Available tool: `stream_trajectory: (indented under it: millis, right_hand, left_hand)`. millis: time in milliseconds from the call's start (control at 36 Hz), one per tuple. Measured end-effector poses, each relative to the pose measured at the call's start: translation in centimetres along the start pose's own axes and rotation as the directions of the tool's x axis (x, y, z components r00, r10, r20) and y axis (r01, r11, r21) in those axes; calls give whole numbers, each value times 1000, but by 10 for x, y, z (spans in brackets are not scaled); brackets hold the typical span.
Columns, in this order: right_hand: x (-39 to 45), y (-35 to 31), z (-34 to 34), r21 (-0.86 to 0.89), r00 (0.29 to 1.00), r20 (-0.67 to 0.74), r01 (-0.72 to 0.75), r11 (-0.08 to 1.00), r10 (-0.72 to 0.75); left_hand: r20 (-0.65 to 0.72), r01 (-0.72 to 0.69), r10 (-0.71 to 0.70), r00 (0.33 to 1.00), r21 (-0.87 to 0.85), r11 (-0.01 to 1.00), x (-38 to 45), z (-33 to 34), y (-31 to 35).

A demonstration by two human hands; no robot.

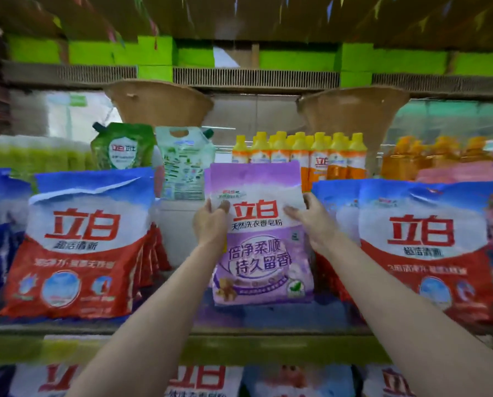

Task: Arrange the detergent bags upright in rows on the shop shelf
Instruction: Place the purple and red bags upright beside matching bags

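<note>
Grey metal shelf board (pixel 159 328) with a yellow-green front strip runs across the whole view and carries the stock. Biggest on it are the red, white and blue plastic detergent bags: one row stands at my left (pixel 79 247), leaning back slightly with more red bags packed behind it, and a matching one stands at my right (pixel 428 247), also upright. Between these two rows, with a gap on its left side, stands the purple and white plastic detergent bag (pixel 263 239); its bottom edge is down near the shelf board and its printed face is turned toward me. Behind it a cluster of orange bottles with yellow caps (pixel 302 150) fills the back of the shelf, and to their left stand a pale green refill pouch with a cut-out handle (pixel 182 161) and a darker green spouted pouch (pixel 122 147). Two brown cardboard flaps (pixel 159 101) hang from the shelf above.

My left hand (pixel 211 222) grasps the purple bag's upper left edge, thumb across the front and fingers curled behind. My right hand (pixel 311 216) takes the upper right edge the same way, thumb lying on the white part of the print.
</note>
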State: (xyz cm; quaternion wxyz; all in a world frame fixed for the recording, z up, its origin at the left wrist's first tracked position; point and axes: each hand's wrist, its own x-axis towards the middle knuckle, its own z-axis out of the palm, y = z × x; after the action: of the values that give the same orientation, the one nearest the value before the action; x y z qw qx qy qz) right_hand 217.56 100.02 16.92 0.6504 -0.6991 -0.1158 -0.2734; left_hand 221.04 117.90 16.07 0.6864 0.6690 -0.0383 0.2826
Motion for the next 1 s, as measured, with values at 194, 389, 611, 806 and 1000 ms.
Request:
stream_trajectory:
  millis: [194, 389, 611, 806, 1000]
  right_hand:
    - [3, 2, -6, -32, 996, 62, -65, 997, 67]
    - [15, -5, 6, 43, 994, 68, -93, 995, 90]
    - [23, -1, 23, 73, 987, 144, -79, 994, 68]
    - [40, 15, 17, -175, 994, -51, -100, 980, 93]
    - [46, 17, 25, 166, 963, 213, -202, 965, 165]
  left_hand:
    - [-133, -48, 52, 990, 29, 998, 7, 3, 8]
    - [-8, -58, 58, 998, -85, 995, 25, -1, -2]
    - [36, -69, 79, 996, -209, 975, 38, -20, -12]
    - [309, 126, -68, 949, -170, 977, 52, -22, -1]
    - [593, 234, -62, 803, -217, 948, 52, -31, 4]
